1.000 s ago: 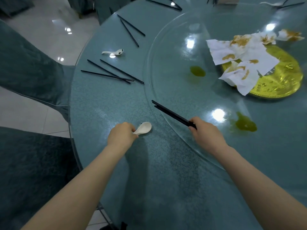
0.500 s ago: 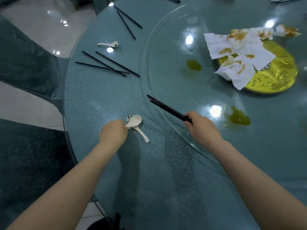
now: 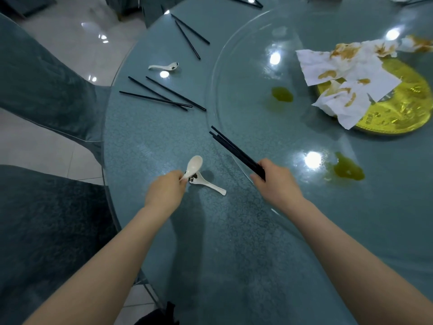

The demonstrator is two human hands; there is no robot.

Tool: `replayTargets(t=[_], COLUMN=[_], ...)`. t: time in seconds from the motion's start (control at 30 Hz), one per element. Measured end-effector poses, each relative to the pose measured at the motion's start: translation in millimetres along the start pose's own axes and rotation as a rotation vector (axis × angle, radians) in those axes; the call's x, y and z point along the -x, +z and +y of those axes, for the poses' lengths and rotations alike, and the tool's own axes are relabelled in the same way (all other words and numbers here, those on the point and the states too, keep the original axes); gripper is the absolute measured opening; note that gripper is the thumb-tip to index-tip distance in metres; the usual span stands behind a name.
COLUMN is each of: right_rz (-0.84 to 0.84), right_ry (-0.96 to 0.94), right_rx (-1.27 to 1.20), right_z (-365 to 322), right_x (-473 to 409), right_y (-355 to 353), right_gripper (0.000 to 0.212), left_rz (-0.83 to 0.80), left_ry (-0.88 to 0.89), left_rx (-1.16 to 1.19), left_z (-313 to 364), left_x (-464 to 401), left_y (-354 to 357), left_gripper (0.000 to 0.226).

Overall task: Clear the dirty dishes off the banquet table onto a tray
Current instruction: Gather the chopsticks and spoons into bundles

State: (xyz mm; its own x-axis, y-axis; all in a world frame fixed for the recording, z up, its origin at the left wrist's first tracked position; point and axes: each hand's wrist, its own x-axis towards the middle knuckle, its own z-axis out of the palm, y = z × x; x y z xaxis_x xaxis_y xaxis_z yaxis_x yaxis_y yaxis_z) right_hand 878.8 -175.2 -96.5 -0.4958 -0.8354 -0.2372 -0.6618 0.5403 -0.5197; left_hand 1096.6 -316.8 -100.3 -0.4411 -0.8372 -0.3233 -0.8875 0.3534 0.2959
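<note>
Left hand (image 3: 166, 195): fingers pinch a white spoon (image 3: 193, 166) just above a second spoon (image 3: 207, 183) lying on the table.
Right hand (image 3: 276, 182): clenched round black chopsticks (image 3: 234, 150).
Beyond: loose chopsticks (image 3: 161, 95), third spoon (image 3: 165, 66), green spills (image 3: 348, 170), stained napkins (image 3: 346, 78) on a gold plate (image 3: 398, 109).
Writing: none legible.
Surface: teal glass-topped table (image 3: 234, 266), glass turntable (image 3: 246, 73); covered chairs (image 3: 42, 85), tiled floor.

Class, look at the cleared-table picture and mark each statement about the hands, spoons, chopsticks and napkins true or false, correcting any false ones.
1. The left hand holds a white spoon. True.
2. The right hand is empty. False: it grips black chopsticks.
3. A second spoon lies on the table. True.
4. The stained napkins lie on a red plate. False: the plate is gold.
</note>
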Motion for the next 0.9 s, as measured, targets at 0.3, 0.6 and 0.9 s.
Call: replayTargets(t=[0.3, 0.6, 0.9], right_rz=[-0.005, 0.038, 0.055], right_ry=[0.033, 0.029, -0.004], right_rx=[-0.026, -0.064, -0.084], right_z=[8, 30, 32], right_x=[-3, -10, -29], right_y=[5, -6, -8], right_gripper=[0.016, 0.020, 0.022], left_rz=[-0.058, 0.061, -0.047], left_ry=[0.160, 0.035, -0.193], left_rx=[-0.094, -0.083, -0.050], left_z=[13, 35, 59], left_x=[-14, -24, -2], left_y=[8, 4, 23], left_gripper=[0.019, 0.022, 0.020])
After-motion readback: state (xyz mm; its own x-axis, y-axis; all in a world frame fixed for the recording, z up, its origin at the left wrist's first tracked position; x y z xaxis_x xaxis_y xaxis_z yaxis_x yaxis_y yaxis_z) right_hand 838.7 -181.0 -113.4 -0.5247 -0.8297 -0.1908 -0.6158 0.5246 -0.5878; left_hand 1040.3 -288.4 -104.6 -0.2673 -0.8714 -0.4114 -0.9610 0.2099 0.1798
